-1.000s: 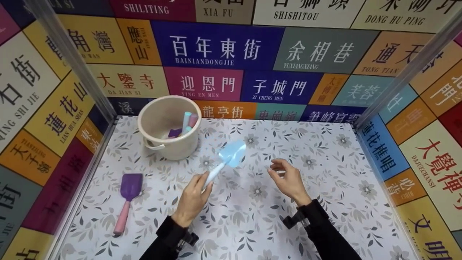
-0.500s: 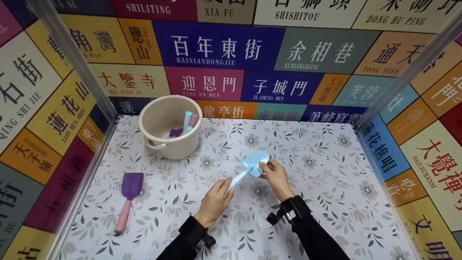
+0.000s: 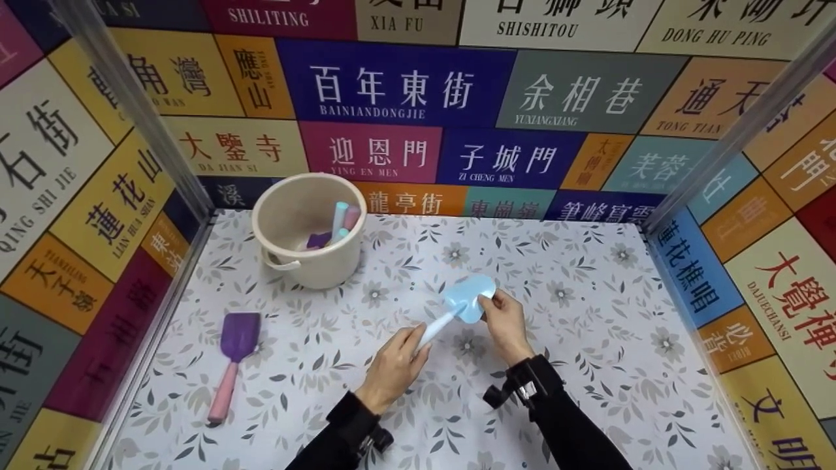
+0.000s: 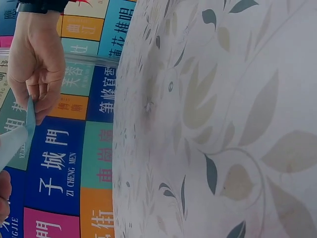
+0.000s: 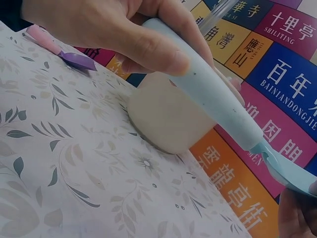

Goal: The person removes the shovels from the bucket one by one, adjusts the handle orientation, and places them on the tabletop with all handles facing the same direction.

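A light blue toy trowel (image 3: 471, 297) is held above the table between both hands. My left hand (image 3: 392, 367) grips its pale handle (image 5: 213, 94), thumb laid along it in the right wrist view. My right hand (image 3: 507, 324) pinches the edge of the blade between thumb and fingers; the left wrist view shows that same hand (image 4: 37, 64) with the blade edge-on. To the left lies a toy shovel with a purple blade (image 3: 240, 335) and pink handle (image 3: 223, 393), flat on the table and touched by neither hand.
A beige bucket (image 3: 307, 261) stands at the back left, its handle hanging down the side. Several coloured pieces (image 3: 339, 222) lie inside. The table (image 3: 588, 405) has a leaf-patterned cover, and sign-printed walls (image 3: 398, 81) enclose it at the back and sides.
My left hand has carried the trowel to the right. My right hand, free a second ago, has come in and taken hold of the blade's edge. Bucket and purple shovel have stayed put.
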`<state>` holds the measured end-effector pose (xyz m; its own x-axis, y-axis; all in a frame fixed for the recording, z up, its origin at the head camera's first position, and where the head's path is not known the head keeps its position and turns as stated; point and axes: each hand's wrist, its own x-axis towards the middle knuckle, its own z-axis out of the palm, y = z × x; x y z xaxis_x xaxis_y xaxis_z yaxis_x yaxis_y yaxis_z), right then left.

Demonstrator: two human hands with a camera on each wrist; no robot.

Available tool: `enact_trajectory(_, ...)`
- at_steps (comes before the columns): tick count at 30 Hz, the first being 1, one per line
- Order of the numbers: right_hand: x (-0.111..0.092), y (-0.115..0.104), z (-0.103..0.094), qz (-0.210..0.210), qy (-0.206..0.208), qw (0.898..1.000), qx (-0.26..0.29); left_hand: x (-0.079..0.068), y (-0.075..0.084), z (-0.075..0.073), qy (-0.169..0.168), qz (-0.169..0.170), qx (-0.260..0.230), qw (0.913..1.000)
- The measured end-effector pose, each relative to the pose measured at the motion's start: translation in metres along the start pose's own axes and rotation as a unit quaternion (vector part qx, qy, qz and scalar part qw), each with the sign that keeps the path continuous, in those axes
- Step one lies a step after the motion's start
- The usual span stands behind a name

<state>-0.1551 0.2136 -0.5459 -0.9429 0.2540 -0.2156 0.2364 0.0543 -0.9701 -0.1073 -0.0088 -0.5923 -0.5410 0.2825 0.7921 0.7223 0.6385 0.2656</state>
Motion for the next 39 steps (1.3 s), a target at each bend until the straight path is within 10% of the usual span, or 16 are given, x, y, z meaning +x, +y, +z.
enact_trajectory(16,-0.008,-0.01,-0.003,-0.061,0.031,0.994,-0.081,0.028,0.008,-0.016,-0.06,-0.019,0.043,0.9971)
enact_trajectory(25,-0.017,-0.007,0.004,-0.13,0.042,0.983,-0.122,0.047,0.017,-0.01,-0.191,-0.047,0.096,0.9758)
enact_trajectory(39,-0.02,-0.004,0.006,-0.189,0.036,0.97,-0.147,0.05,0.018,0.007,-0.218,-0.07,0.125,0.9653)
